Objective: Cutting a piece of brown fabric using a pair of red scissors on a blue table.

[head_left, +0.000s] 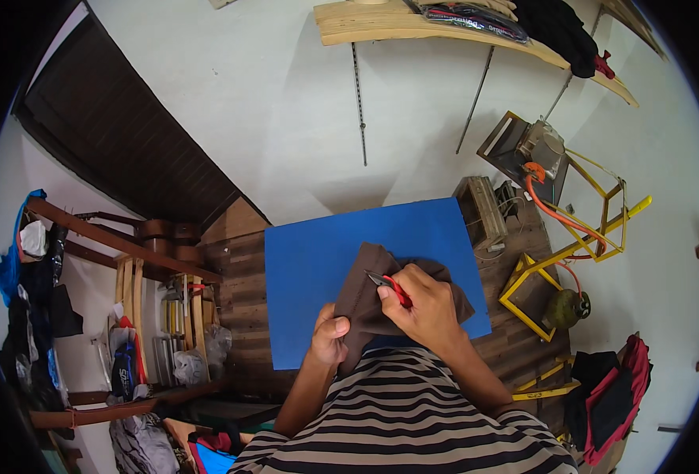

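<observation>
A brown cloth garment (360, 294) is bunched up over the blue tabletop (302, 268), close to my body. Its left edge is pinched in my left hand (330, 338), the thumb on top and the fingers mostly hidden. My right hand (423, 306) is closed around red-handled thread snips (401, 294). Their dark pointed blades face left and lie over the cloth, near a seam line. Whether the tips touch a thread is too small to tell.
Wooden shelves (128, 225) with clothes and bags stand at the left. On the right are a yellow metal frame (551, 257) with an orange hose, a wooden crate (482, 212) and a green round tank (568, 308). A wooden wall shelf (365, 28) holds folded items.
</observation>
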`<state>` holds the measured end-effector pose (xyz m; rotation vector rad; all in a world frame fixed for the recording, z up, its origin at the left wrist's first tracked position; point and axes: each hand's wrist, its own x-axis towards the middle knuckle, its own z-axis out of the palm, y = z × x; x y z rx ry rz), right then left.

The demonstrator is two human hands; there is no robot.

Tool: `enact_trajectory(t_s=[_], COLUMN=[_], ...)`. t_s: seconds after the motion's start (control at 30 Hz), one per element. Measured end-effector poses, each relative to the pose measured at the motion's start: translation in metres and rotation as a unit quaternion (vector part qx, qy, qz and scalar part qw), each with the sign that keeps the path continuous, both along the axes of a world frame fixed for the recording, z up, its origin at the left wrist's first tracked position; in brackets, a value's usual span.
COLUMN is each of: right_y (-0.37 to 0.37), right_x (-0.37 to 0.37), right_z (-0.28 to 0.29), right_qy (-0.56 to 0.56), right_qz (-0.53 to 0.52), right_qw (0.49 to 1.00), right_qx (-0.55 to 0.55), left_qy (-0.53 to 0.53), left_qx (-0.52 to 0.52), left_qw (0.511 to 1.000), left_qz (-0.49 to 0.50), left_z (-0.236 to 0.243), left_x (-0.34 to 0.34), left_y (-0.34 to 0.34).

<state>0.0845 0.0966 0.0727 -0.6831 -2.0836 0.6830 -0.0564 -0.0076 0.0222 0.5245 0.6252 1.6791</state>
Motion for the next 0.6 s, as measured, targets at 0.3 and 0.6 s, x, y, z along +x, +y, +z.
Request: enact_trajectory(t_s=[0.3,0.6], right_y=[-0.004,-0.013], right_x=[-0.003,-0.004], right_z=[-0.005,0.0], right_qy=[0.011,0.028], right_qz=[-0.003,0.045], right_qw=[1.0,0.998], right_qx=[0.01,-0.024], left_qy=[-0.009,-0.023], left_qx=[-0.004,0.034], left_qw=[1.0,0.998], left_qz=[-0.002,-0.039], left_z=[-0.006,-0.012], left_x=[-0.003,-0.01], left_y=[0.001,0.004])
